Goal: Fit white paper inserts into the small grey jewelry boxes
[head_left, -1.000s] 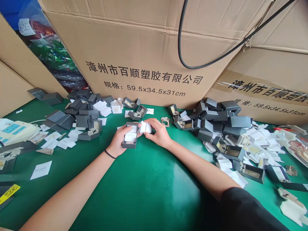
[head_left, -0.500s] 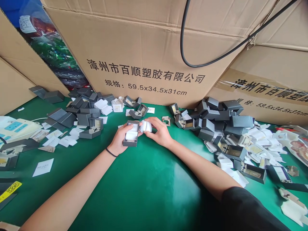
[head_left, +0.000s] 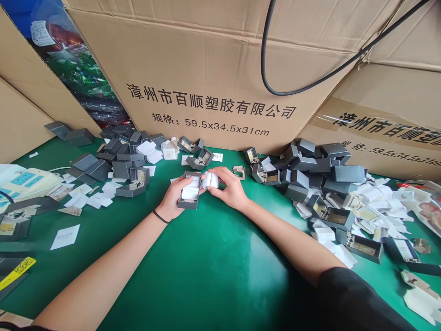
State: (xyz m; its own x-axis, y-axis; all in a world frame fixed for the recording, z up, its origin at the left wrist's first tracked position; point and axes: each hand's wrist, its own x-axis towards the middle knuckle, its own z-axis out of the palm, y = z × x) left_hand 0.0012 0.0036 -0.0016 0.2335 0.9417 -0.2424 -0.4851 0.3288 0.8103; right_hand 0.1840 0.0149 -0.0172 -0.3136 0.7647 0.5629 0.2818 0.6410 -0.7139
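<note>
My left hand (head_left: 172, 200) is closed around a small dark grey jewelry box (head_left: 188, 205), which is open and shows white lining inside. Just to its right, my right hand (head_left: 229, 188) pinches a white ring cushion insert (head_left: 209, 180) with a slit down its middle. The insert is close beside the box's right edge; I cannot tell whether they touch. Beyond my hands lie an open grey box (head_left: 200, 159) and a torn bit of beige card (head_left: 239, 173) on the green table (head_left: 213, 257).
Grey boxes (head_left: 120, 151) and paper scraps are heaped at left, with a power strip (head_left: 27, 181). A larger pile of boxes (head_left: 317, 165) and white inserts (head_left: 374, 197) lies at right. Large cartons (head_left: 206, 55) stand behind, and a black cable (head_left: 310, 87) hangs in front.
The whole view has shifted slightly. Both hands keep the same grip, with the box and the white insert still side by side.
</note>
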